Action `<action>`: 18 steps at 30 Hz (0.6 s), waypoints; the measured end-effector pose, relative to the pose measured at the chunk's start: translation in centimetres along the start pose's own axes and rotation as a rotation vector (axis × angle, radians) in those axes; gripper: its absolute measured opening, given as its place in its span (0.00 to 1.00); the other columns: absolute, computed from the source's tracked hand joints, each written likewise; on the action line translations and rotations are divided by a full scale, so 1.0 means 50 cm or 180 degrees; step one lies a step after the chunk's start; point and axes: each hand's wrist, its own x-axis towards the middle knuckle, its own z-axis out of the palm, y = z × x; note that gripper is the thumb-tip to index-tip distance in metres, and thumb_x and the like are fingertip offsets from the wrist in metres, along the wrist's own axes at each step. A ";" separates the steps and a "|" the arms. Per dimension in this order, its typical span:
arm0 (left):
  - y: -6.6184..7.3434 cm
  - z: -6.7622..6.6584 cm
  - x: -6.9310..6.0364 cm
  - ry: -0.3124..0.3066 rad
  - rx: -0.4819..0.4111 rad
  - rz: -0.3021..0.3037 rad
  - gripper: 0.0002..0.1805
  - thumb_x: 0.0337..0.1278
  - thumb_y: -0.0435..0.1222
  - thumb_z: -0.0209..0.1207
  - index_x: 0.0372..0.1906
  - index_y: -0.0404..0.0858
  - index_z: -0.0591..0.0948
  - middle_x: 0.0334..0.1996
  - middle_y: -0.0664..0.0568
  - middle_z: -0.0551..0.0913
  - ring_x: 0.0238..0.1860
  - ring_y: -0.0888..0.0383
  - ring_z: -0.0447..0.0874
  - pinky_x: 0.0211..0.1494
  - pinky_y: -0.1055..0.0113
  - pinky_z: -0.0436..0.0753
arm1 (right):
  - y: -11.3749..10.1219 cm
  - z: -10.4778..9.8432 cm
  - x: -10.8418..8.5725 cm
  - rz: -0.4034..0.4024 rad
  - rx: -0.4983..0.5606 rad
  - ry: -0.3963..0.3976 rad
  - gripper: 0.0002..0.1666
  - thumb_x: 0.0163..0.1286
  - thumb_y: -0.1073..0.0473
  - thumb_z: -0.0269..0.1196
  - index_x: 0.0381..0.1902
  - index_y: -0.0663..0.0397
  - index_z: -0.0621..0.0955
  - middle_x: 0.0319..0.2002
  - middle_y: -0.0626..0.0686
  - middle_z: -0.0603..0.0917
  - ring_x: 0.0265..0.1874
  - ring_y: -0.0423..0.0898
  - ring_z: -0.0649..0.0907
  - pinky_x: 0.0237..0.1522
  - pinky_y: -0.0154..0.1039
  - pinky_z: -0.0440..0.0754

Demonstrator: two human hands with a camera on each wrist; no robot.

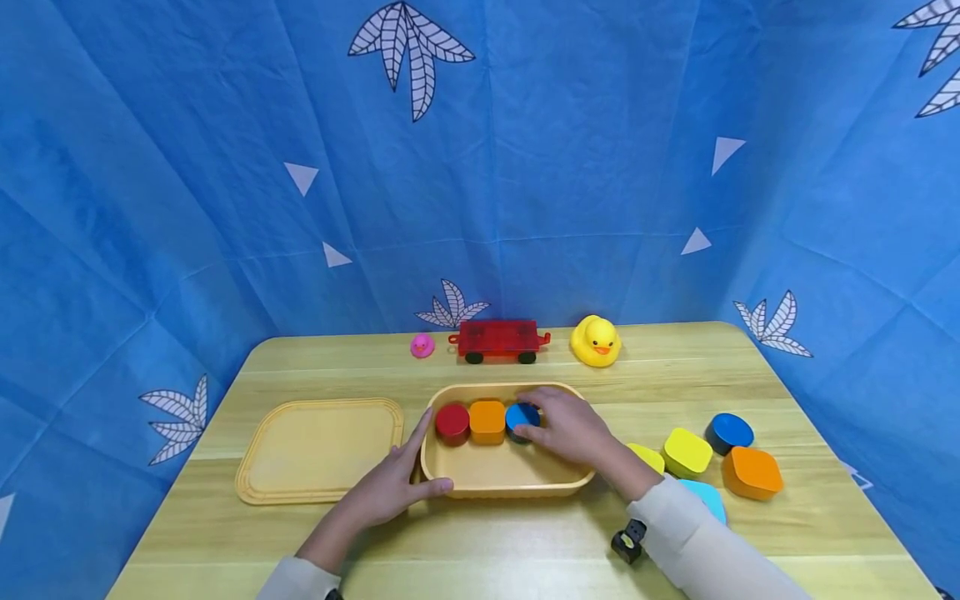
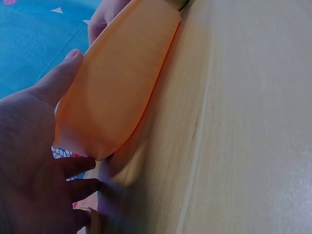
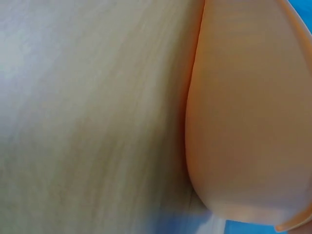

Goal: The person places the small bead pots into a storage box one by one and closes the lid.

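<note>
A shallow beige plastic box (image 1: 495, 473) stands on the table. Inside it, a round red block (image 1: 452, 425), a squarish orange block (image 1: 487, 422) and a round blue block (image 1: 517, 416) form a row along the back. The right hand (image 1: 568, 427) reaches over the box and holds the blue block between thumb and fingers. At the box's left end, the left hand (image 1: 382, 492) rests with spread, fairly straight fingers along the outside and the thumb over the front rim. In the left wrist view that thumb (image 2: 68, 70) touches the box wall (image 2: 117, 78). The right wrist view shows mainly the box's outer wall (image 3: 248, 117).
Left of the box lies a beige lid (image 1: 322, 450). Yellow blocks (image 1: 687, 452), another blue block (image 1: 729, 432), an orange block (image 1: 753, 472) and a light-blue block (image 1: 707, 497) sit at right. Behind are a pink duck (image 1: 422, 346), a red wagon (image 1: 498, 339) and a yellow duck (image 1: 596, 342).
</note>
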 end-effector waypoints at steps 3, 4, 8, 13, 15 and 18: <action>-0.001 -0.001 0.000 -0.0002 0.0012 0.0017 0.59 0.59 0.61 0.67 0.83 0.68 0.38 0.81 0.43 0.57 0.75 0.24 0.56 0.75 0.28 0.57 | 0.001 0.003 -0.003 0.0031 0.0154 0.0190 0.29 0.69 0.46 0.71 0.63 0.53 0.83 0.58 0.54 0.85 0.58 0.55 0.83 0.62 0.56 0.80; -0.001 -0.001 -0.001 -0.0003 0.0016 0.0024 0.59 0.59 0.61 0.67 0.83 0.67 0.38 0.81 0.43 0.58 0.75 0.24 0.57 0.74 0.28 0.57 | 0.002 0.005 -0.005 0.0038 0.0225 0.0252 0.28 0.69 0.47 0.71 0.62 0.52 0.83 0.56 0.53 0.85 0.56 0.54 0.84 0.61 0.55 0.81; -0.002 -0.001 -0.004 0.0001 0.0021 0.0031 0.59 0.59 0.60 0.67 0.83 0.66 0.38 0.81 0.43 0.57 0.75 0.25 0.57 0.76 0.30 0.56 | 0.005 0.008 -0.007 0.0021 0.0437 0.0472 0.25 0.68 0.50 0.72 0.60 0.52 0.84 0.53 0.50 0.85 0.51 0.52 0.85 0.56 0.53 0.84; -0.001 -0.002 -0.005 -0.0003 0.0012 0.0019 0.59 0.59 0.61 0.67 0.84 0.65 0.39 0.81 0.43 0.58 0.75 0.25 0.57 0.75 0.29 0.58 | 0.013 0.001 -0.006 -0.0081 0.0778 0.0639 0.26 0.68 0.53 0.72 0.61 0.55 0.84 0.55 0.52 0.85 0.52 0.55 0.85 0.55 0.53 0.85; 0.000 -0.002 -0.004 -0.0007 -0.0008 0.0023 0.59 0.59 0.61 0.67 0.84 0.65 0.39 0.81 0.44 0.57 0.76 0.26 0.57 0.76 0.29 0.56 | 0.016 -0.004 -0.007 -0.0131 0.0869 0.0688 0.26 0.68 0.55 0.73 0.62 0.56 0.83 0.56 0.53 0.85 0.52 0.56 0.84 0.55 0.54 0.85; -0.001 -0.003 -0.001 -0.0015 -0.0017 0.0039 0.59 0.60 0.61 0.67 0.84 0.63 0.39 0.81 0.44 0.57 0.76 0.28 0.59 0.78 0.32 0.52 | 0.018 -0.014 -0.013 -0.0153 0.0891 0.0719 0.27 0.68 0.55 0.73 0.63 0.55 0.83 0.58 0.54 0.84 0.56 0.57 0.82 0.59 0.57 0.82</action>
